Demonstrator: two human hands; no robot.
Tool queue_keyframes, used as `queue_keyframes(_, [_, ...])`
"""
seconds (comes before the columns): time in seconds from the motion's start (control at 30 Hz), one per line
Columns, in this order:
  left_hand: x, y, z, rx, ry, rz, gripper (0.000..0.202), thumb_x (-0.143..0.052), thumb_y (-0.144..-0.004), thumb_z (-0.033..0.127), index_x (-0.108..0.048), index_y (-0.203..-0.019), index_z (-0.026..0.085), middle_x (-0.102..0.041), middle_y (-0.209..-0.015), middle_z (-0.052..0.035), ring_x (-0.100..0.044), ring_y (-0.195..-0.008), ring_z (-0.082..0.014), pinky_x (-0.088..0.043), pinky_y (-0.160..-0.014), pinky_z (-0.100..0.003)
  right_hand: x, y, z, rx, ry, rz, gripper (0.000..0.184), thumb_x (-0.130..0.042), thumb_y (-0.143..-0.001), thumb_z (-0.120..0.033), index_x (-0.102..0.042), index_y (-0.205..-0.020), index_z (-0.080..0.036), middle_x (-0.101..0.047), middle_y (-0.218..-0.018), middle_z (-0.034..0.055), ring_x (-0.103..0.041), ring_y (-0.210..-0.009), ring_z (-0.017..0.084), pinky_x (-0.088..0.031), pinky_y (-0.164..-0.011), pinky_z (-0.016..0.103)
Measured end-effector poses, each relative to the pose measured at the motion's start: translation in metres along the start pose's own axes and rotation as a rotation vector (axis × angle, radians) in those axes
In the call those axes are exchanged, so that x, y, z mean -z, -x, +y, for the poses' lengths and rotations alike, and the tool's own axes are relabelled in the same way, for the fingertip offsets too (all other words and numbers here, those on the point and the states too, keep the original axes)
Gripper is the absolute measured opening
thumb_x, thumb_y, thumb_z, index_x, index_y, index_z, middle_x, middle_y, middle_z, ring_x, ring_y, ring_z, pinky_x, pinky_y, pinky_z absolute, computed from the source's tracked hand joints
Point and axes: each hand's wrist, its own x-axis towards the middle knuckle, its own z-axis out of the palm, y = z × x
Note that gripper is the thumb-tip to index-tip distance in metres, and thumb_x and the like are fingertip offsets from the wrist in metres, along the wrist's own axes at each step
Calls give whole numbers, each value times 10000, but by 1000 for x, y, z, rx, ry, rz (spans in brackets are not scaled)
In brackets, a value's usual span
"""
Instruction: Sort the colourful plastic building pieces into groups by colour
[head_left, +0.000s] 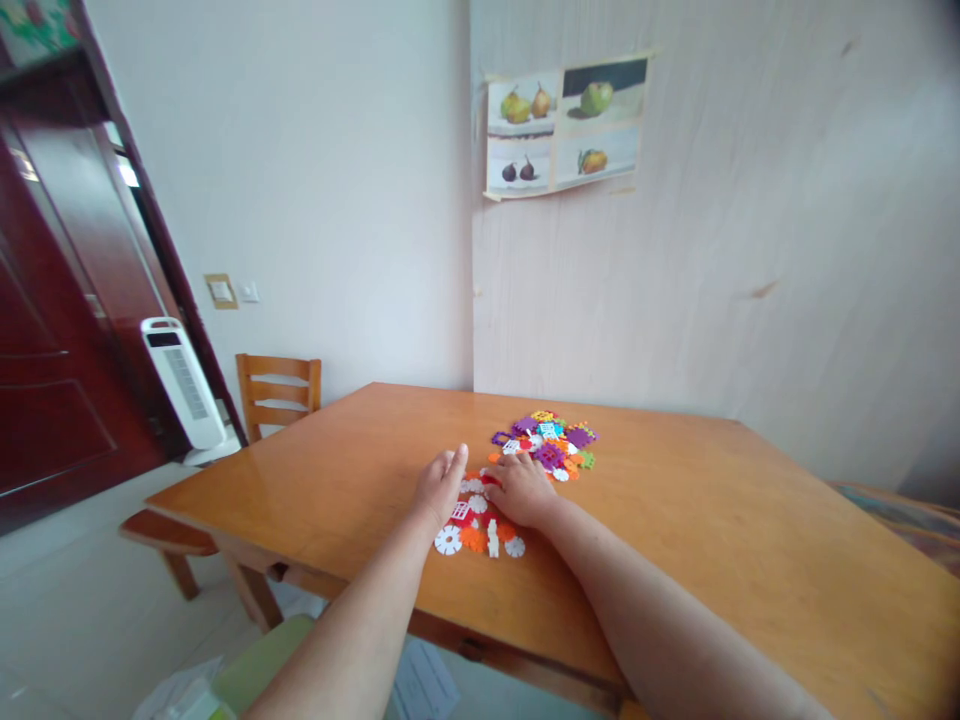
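Note:
A flat build of red, white and orange snowflake-shaped plastic pieces lies on the wooden table. My left hand rests at its left edge, fingers stretched out together. My right hand lies curled on its upper right part, fingertips pressed on a piece. Just beyond is a loose pile of purple, orange, white and green pieces.
The table stands against a pale wall with a fruit poster. A wooden chair stands at the far left corner, with a white tower fan and a dark red door behind. Papers lie on the floor.

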Motion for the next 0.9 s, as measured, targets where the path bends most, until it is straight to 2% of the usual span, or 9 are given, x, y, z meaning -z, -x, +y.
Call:
queue_keyframes(0.2, [0,1,0,-25,8,-17,516,-382,-863,663,-595,-730,213,-639,-688,-28,-625,-714,-201,-462,-674,-306,2,-2,0,-52,-16,-3,227,-534,-854,-352,-714,-906,-224,-609,-1037,93,-479,-1015,246,-344,-850,340])
queue_keyframes(0.43, [0,2,2,21,8,-15,527,-378,-858,672,-600,-737,210,-654,-718,-32,-634,-745,-199,-469,-696,-301,2,-3,5,-91,-130,18,198,-539,-841,-289,-697,-938,-219,-641,-1013,70,-535,-951,199,-344,-737,269])
queue_keyframes(0.67, [-1,3,5,49,26,10,529,-380,-862,665,-611,-742,204,-668,-732,-57,-646,-761,-220,-474,-699,-314,11,1,17,-109,-215,-114,166,-585,-802,-226,-695,-926,-222,-678,-879,19,-560,-759,141,-303,-629,234])
queue_keyframes(0.9, [0,3,6,41,21,-1,539,-369,-868,666,-615,-752,201,-667,-737,-55,-641,-758,-209,-467,-705,-306,11,2,20,-66,-252,-133,164,-565,-751,-165,-677,-863,-210,-673,-850,6,-557,-741,128,-306,-614,216])
